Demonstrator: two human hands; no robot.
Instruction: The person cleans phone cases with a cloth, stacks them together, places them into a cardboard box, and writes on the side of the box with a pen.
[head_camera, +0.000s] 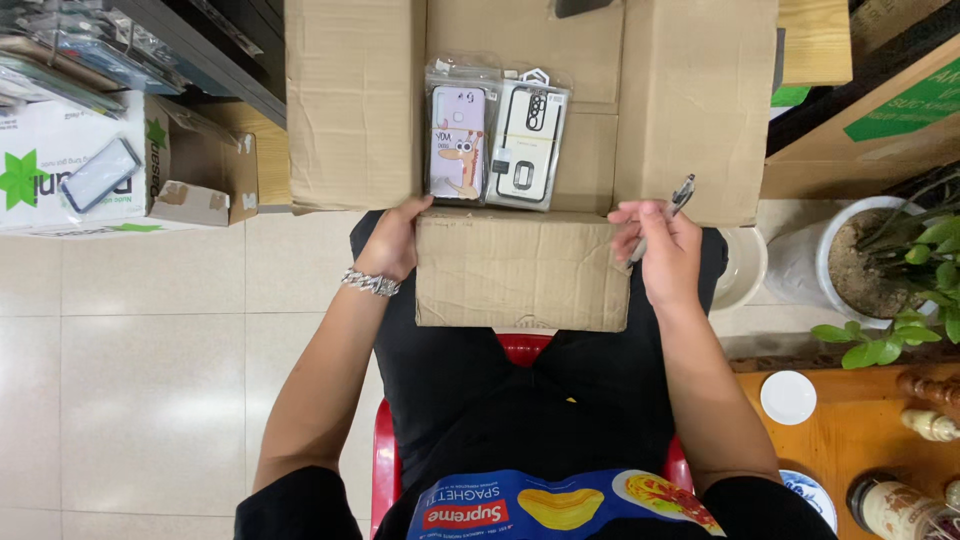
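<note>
open brown carton (520, 270), two bagged phone cases (497, 140)

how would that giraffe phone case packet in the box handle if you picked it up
The giraffe phone case packet probably feels light, being thin and flat. Its glossy clear sleeve looks slippery, so it may slide against the neighbouring case packet. The case inside likely keeps it fairly stiff.

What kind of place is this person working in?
Probably a small shop's stock or packing corner. An open cardboard box holds two bagged phone cases, more packaged cases fill the shelf at upper left, and the right hand holds a pen.
</note>
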